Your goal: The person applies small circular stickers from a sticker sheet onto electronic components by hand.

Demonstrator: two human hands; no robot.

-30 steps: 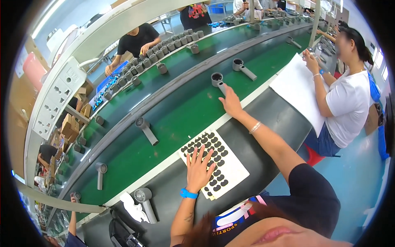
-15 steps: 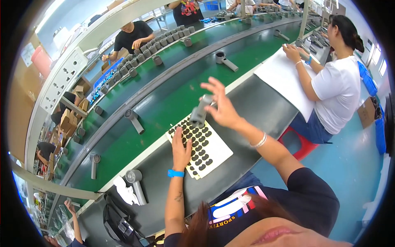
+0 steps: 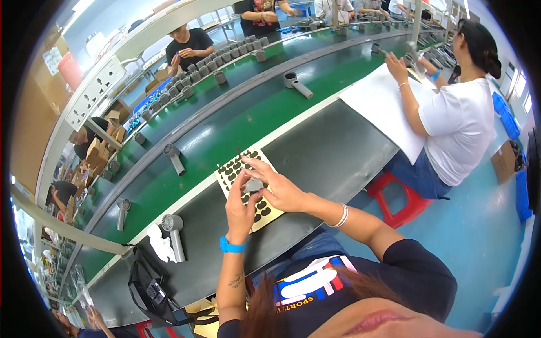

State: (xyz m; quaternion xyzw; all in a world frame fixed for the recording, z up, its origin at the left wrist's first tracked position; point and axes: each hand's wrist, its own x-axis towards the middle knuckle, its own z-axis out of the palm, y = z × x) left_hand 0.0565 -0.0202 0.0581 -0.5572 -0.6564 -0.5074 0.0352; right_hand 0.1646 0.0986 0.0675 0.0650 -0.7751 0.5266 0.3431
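Note:
Between my two hands is a grey handheld fan body [image 3: 255,185], seen nearly end-on above the sheet. My left hand [image 3: 240,205] is closed at its near left side, thumb and fingers against it. From the right, my right hand [image 3: 280,187] curves its fingers over and around it; part of the fan body is hidden by the fingers. Beneath the hands lies a pale yellow sheet [image 3: 274,213] with rows of black rounded stickers, partly covered by my hands.
Left on the dark bench are another grey fan [image 3: 172,225], white crumpled paper [image 3: 160,243] and a black bag [image 3: 149,287]. Beyond runs a green conveyor [image 3: 225,135] bearing fan bodies. A co-worker [image 3: 456,124] sits at right by a white sheet [image 3: 383,107] and red stool [image 3: 394,203].
My right hand has come down and left with the fan body, and my left hand has closed on it too. Fan bodies on the conveyor appear shifted left as the view moved.

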